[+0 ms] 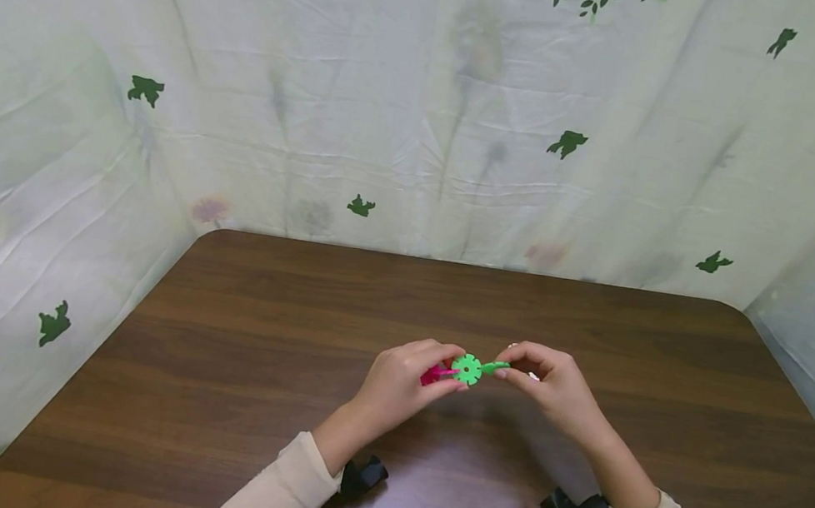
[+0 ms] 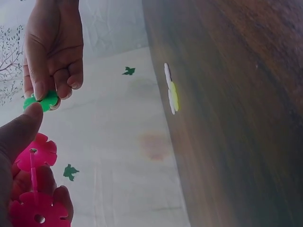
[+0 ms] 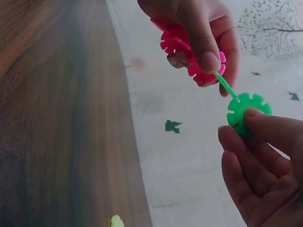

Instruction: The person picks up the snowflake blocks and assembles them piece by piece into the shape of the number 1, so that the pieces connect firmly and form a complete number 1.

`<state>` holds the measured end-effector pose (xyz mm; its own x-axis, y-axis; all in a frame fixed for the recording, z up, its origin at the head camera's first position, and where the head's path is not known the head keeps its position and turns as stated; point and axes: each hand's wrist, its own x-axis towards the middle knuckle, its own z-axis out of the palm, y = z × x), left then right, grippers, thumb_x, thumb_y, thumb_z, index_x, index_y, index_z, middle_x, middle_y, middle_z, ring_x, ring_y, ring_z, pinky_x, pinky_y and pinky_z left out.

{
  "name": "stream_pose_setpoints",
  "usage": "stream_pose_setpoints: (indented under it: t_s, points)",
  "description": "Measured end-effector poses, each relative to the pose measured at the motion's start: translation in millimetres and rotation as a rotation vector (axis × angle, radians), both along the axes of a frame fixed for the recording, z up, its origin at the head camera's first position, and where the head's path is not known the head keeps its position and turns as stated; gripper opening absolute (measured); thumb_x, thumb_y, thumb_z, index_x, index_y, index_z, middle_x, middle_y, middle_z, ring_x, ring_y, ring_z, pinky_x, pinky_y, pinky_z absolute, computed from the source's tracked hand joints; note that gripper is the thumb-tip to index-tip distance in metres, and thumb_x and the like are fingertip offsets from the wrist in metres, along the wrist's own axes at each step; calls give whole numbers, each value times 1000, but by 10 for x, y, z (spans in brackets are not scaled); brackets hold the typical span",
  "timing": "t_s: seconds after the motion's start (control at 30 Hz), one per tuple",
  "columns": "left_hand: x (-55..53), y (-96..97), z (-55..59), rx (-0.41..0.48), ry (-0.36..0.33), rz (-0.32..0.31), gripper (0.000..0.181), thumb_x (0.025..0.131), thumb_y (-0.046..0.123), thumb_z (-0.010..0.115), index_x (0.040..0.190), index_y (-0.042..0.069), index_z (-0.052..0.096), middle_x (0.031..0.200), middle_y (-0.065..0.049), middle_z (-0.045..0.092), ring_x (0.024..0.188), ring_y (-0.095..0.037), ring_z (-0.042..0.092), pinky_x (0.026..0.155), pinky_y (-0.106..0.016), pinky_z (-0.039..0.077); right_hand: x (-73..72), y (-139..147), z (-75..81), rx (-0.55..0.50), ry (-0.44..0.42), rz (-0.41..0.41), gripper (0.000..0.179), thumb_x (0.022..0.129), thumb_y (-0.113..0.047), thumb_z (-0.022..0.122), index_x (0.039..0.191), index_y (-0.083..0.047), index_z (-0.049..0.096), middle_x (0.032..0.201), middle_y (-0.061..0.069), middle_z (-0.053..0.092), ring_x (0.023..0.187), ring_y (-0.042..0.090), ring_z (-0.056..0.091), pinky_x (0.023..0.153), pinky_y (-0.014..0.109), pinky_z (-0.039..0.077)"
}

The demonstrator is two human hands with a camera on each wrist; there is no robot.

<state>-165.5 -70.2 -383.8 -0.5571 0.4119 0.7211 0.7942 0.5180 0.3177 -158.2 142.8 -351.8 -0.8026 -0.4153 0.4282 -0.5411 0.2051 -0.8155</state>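
My left hand [image 1: 401,379] grips a short chain of notched plastic discs over the table. Within it are pink discs [image 3: 201,68], joined edge to edge, partly hidden by the fingers and thumb. A green disc [image 1: 467,369] sits at the chain's end between the left fingertips and faces the head camera. Slotted onto it at an angle is a second green disc [image 3: 248,113]. My right hand [image 1: 551,383] pinches this one between thumb and fingers, its other fingers loosely curled.
Beyond the right hand, white and yellow pieces [image 2: 173,94] lie on the brown wooden table [image 1: 251,370]. A pale cloth [image 1: 395,102] with green leaf shapes hangs behind the table and at its sides. Black devices [image 1: 363,477] are strapped to both wrists.
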Motion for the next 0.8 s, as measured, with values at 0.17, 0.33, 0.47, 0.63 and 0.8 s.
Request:
stream_pose_setpoints:
  t_s: [0.17,0.33,0.47,0.63,0.8]
  points:
    - [13,7,-4,0,-12,-25,34,66,22,80,95,9,68,82,4,63,70,-4,54,60,-13,42,11,-14,5,-26,64,29,10,76,5,66,85,2,65,76,11,61,63,15,51,51,24,41]
    - [25,12,12,-3,1,-42,31,69,24,78,95,10,67,83,5,62,72,-4,53,61,-13,42,23,-21,11,-54,145,50,11,74,8,67,83,3,65,75,7,62,62,14,51,50,24,41]
    - [23,19,12,-3,1,-48,31,69,24,78,95,9,68,83,5,63,72,-5,54,62,-14,43,16,-22,-4,-53,184,55,7,76,3,67,82,3,65,74,8,62,61,14,51,49,24,41]
    - [17,18,3,0,-8,-50,31,69,23,78,94,9,68,84,4,63,73,-5,54,63,-14,43,-1,-28,-36,-43,201,42,8,77,-4,67,81,3,65,72,7,63,59,13,50,49,22,40]
    - [11,23,-5,2,-15,-54,31,68,23,78,94,9,68,84,4,63,72,-5,54,63,-14,43,-2,-44,-41,-41,203,31,9,73,9,67,79,3,65,70,12,62,59,12,50,49,21,40]
